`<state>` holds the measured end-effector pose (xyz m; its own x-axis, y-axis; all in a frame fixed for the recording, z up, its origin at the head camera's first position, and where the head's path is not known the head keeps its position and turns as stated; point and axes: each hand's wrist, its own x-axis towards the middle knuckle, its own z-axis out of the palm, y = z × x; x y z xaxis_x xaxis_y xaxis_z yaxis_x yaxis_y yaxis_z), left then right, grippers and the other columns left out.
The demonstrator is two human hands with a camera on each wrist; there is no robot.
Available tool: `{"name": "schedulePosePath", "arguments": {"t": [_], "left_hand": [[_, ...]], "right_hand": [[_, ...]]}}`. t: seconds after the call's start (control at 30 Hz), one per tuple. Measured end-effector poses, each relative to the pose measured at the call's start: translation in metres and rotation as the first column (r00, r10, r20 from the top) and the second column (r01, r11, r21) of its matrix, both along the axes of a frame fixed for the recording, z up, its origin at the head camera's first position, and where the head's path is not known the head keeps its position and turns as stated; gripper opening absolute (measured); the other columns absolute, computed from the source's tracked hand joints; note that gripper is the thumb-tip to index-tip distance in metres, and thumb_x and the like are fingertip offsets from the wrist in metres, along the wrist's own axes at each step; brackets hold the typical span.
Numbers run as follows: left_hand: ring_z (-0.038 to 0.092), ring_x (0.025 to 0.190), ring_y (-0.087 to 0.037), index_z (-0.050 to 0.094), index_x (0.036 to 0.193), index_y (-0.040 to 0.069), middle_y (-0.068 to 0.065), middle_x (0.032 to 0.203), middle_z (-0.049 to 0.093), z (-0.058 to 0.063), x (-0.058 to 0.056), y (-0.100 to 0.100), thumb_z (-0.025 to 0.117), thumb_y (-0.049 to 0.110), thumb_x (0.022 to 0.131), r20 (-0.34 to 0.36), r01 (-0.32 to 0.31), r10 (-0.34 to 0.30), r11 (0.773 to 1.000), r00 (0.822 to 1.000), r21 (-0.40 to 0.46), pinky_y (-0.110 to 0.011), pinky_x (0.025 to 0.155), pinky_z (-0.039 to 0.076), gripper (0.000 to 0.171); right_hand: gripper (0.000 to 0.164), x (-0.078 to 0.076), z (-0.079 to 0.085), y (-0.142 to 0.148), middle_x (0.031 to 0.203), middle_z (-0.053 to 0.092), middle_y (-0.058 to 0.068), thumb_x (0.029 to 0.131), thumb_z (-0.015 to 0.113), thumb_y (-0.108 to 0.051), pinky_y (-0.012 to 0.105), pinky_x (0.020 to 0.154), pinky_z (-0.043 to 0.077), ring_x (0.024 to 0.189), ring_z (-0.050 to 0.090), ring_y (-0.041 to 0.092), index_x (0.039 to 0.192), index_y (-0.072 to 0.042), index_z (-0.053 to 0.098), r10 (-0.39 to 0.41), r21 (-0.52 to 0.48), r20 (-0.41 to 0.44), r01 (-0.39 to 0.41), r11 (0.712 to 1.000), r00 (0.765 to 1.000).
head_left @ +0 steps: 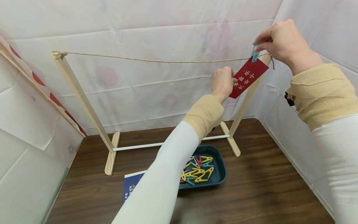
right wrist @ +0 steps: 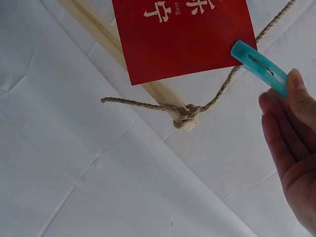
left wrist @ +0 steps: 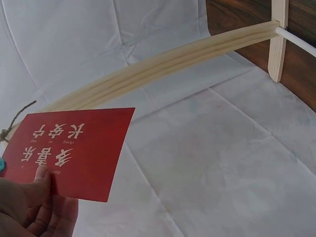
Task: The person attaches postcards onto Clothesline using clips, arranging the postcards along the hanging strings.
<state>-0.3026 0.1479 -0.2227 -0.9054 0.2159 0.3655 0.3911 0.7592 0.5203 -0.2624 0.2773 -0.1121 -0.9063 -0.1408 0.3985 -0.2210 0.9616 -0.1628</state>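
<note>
A red card (head_left: 249, 77) with pale Chinese characters hangs tilted at the right end of the twine (head_left: 167, 61). My left hand (head_left: 222, 81) pinches the card's lower left edge, its thumb on the printed face in the left wrist view. A light-blue clothespin (right wrist: 259, 66) sits over the card's upper edge, right at the twine. My right hand (head_left: 285, 42) pinches the clothespin's handle end between thumb and fingers. Close by, the twine is knotted round the top of the right wooden post (right wrist: 186, 117).
A dark teal tray (head_left: 221, 174) on the brown table (head_left: 260, 186) holds several yellow, red, grey and blue clothespins (head_left: 198, 171). Left of it lies a blue card (head_left: 131, 185), partly behind my left arm. The wooden frame's left post (head_left: 84, 99) stands on a foot, joined by a white rod (head_left: 139, 146).
</note>
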Motion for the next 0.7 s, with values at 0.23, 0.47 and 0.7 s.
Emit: {"name": "schedulePosePath", "arguments": {"t": [0.23, 0.47, 0.7], "left_hand": [[0.063, 0.086, -0.006, 0.071, 0.093, 0.012, 0.008, 0.091, 0.071, -0.0021, 0.0003, -0.0002, 0.064, 0.017, 0.093, 0.014, 0.001, -0.002, 0.999, 1.0, 0.035, -0.019, 0.071, 0.046, 0.008], [0.064, 0.086, -0.006, 0.07, 0.096, 0.012, 0.007, 0.093, 0.071, -0.0034, 0.0008, -0.0004, 0.061, 0.013, 0.095, 0.011, 0.008, -0.008, 0.999, 1.0, 0.038, -0.019, 0.072, 0.047, 0.01], [0.063, 0.085, -0.005, 0.07, 0.095, 0.012, 0.008, 0.091, 0.071, -0.0046, 0.0004, -0.001, 0.06, 0.011, 0.094, -0.001, 0.011, -0.011, 1.0, 1.0, 0.029, -0.019, 0.071, 0.047, 0.01]], "right_hand": [[0.026, -0.0002, 0.001, 0.0008, 0.109, 0.061, 0.031, 0.093, 0.06, -0.005, 0.01, 0.05, 0.031, 0.088, 0.055, 0.036, 0.114, 0.011, 0.062, -0.001, 0.018, 0.028, 0.0, 1.0, 1.0], [0.028, -0.0012, -0.0004, 0.0025, 0.108, 0.062, 0.031, 0.094, 0.059, -0.006, 0.011, 0.05, 0.032, 0.086, 0.055, 0.036, 0.116, 0.011, 0.061, 0.009, 0.045, 0.033, -0.01, 0.999, 0.999], [0.028, -0.0029, -0.0024, 0.0029, 0.107, 0.062, 0.031, 0.094, 0.058, -0.004, 0.011, 0.051, 0.032, 0.086, 0.055, 0.034, 0.117, 0.011, 0.06, 0.016, 0.047, 0.027, -0.017, 0.999, 1.0]]}}
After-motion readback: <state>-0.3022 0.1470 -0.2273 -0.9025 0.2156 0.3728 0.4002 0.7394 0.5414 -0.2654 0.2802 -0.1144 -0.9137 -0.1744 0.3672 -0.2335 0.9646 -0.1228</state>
